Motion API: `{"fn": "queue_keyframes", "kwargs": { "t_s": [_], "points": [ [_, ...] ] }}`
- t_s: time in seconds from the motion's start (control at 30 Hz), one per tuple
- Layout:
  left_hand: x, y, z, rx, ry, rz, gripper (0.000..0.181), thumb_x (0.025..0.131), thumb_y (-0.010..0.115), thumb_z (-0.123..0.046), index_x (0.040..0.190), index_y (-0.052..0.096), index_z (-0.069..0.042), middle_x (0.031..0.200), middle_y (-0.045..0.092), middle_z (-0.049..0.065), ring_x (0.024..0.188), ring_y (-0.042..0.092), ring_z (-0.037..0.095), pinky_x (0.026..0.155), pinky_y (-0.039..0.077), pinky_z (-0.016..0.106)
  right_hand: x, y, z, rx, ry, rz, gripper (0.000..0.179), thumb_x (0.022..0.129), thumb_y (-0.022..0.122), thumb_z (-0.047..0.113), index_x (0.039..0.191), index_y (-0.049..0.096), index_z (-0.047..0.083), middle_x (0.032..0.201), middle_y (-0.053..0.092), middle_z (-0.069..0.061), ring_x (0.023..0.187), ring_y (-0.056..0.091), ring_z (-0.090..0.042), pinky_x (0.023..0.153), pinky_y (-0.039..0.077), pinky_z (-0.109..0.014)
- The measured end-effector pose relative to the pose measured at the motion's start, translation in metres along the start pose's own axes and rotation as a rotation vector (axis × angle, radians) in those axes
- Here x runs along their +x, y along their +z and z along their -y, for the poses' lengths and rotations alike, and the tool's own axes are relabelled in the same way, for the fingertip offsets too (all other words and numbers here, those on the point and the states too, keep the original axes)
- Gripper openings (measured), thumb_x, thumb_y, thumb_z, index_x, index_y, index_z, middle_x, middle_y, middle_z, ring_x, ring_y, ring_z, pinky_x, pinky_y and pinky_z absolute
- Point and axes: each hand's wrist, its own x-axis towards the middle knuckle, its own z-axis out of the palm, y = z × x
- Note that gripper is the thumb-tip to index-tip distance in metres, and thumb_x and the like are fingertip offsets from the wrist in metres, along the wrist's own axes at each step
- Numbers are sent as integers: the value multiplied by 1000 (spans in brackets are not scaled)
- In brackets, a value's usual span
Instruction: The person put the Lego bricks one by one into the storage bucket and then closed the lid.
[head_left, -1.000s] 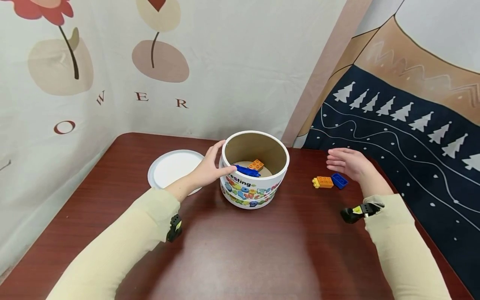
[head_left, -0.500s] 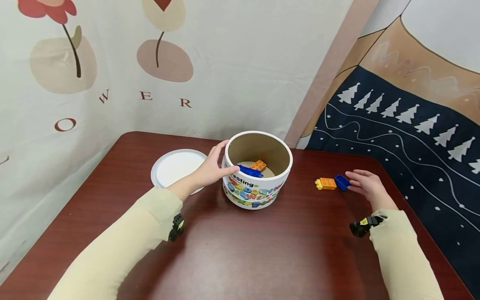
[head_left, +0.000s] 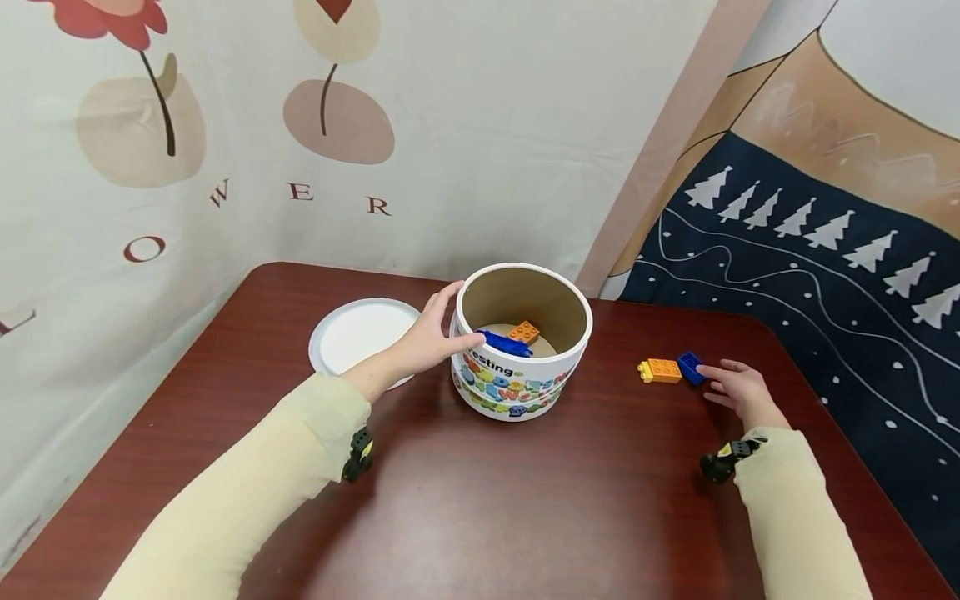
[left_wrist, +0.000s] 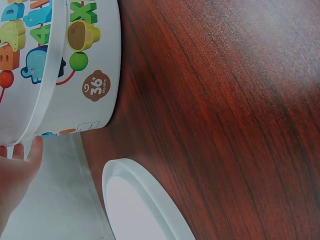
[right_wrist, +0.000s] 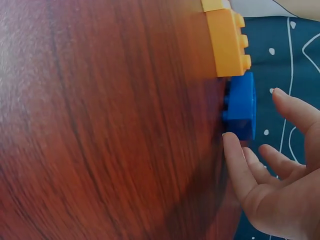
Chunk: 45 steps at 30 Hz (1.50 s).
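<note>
1. Brought down since a second ago, the right hand now reaches the right side of the blue brick; the left hand has stayed at the white tub.
2. Loose fingers and a thumb standing apart: that right hand has no grip. Whether a fingertip touches the brick, I can't tell.
3. Left thumb lies by the tub's near rim, fingers spread along the outer wall, unclenched.
4. Just left of the blue brick lies an orange brick with a yellow piece at its end.
5. Table's right edge runs close to the right hand; the tub stands near the far edge, a white lid beside it. Brown tabletop stretches wide between the forearms.
6. Tub's front print ends in "esting", its start unclear to me; coloured letters sit below. On its side, a brown badge says "36+ Months".
7. Wall cloth behind reads O, W, E, R.
</note>
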Motion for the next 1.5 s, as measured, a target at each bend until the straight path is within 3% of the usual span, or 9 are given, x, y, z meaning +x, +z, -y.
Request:
{"fn": "queue_keyframes", "kwargs": {
  "t_s": [0.27,0.5,0.83,1.1,1.23,1.37,1.5],
  "points": [
    [-1,-1,0,-8,2,-2,88,82,70,-32,149,15,-17,150,19,14,138,23,32,109,26,58,3,7,0,-134,-45,18,72,94,52,24,148,13,-3,151,12,-31,131,31,-39,97,39,-40],
    [0,-1,-1,-16,-14,2,87,83,70,-31,149,14,-18,150,19,13,137,24,32,108,30,56,8,16,1,-239,-69,-43,61,92,56,15,139,29,-11,143,27,-35,121,42,-40,85,51,-34],
    [0,0,0,-12,-3,-4,87,83,70,-30,149,15,-18,150,20,13,138,24,31,108,30,55,5,8,5,-63,-20,42,66,94,53,17,146,20,-4,151,13,-31,123,37,-34,94,40,-32],
    [0,0,0,-6,1,-2,87,83,70,-29,149,15,-17,151,18,14,138,23,32,108,29,56,3,4,9,48,-21,64,71,91,57,16,148,17,-1,155,8,-24,127,34,-32,92,44,-27],
    [0,0,0,-9,6,-4,87,83,70,-29,149,15,-17,151,18,14,139,22,32,109,27,57,-2,2,13,83,-52,85,72,91,58,16,147,17,-2,154,8,-25,101,55,-14,93,43,-28],
    [0,0,1,-10,10,-1,86,83,70,-29,149,15,-17,151,18,14,139,22,32,109,27,57,-8,1,19,105,-90,97,71,91,57,15,147,17,-4,153,10,-27,71,56,7,95,42,-30],
    [0,0,1,-15,3,1,87,83,70,-30,149,15,-17,151,18,14,138,22,32,109,28,57,-14,3,28,92,-124,112,71,92,57,16,147,16,-3,152,11,-28,68,56,9,98,35,-33]
  ]
}}
